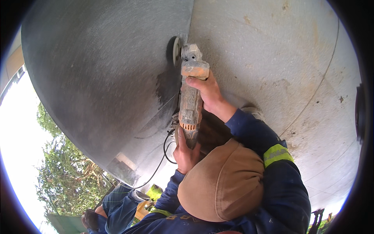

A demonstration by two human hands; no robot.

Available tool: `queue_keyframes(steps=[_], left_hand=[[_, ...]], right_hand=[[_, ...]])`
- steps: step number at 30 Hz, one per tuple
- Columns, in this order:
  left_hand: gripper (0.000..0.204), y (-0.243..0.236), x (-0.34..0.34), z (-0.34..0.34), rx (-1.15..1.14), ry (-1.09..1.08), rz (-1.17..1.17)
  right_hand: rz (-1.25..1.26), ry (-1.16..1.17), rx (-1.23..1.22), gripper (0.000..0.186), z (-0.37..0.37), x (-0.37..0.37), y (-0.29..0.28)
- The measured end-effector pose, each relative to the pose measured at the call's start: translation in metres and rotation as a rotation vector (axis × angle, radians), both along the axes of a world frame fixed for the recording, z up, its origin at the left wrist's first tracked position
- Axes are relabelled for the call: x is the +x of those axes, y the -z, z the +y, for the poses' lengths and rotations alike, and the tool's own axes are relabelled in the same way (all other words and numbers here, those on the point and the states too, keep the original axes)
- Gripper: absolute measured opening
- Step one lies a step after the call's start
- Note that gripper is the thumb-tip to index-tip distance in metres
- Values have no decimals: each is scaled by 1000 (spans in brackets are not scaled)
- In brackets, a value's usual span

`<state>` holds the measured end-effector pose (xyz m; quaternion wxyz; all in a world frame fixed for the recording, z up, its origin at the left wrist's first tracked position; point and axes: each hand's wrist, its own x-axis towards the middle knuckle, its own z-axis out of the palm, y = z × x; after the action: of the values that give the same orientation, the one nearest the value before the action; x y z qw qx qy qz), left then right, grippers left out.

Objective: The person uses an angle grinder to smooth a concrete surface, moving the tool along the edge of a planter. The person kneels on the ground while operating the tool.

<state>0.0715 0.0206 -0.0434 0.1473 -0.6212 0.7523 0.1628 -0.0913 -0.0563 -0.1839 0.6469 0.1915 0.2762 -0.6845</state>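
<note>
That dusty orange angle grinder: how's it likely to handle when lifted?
The dusty orange angle grinder is probably rigid and heavy: left hand and right hand both grip it. Dust may make it slippery. Its trailing black cord looks floppy, could tug.

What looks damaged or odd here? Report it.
A dark scuffed patch marks the metal tank just left of the angle grinder, darker than the grey around it. Brownish spots fleck the upper right panel.
</note>
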Motion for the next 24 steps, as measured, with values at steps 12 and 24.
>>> queue_keyframes(steps=[12,24], left_hand=[[82,-8,-16,-6,-9,-32,-30],[75,5,-9,-10,-7,-9,-75]], right_hand=[[72,-29,69,59,-7,-19,-22],[80,11,96,59,-9,-14,-10]])
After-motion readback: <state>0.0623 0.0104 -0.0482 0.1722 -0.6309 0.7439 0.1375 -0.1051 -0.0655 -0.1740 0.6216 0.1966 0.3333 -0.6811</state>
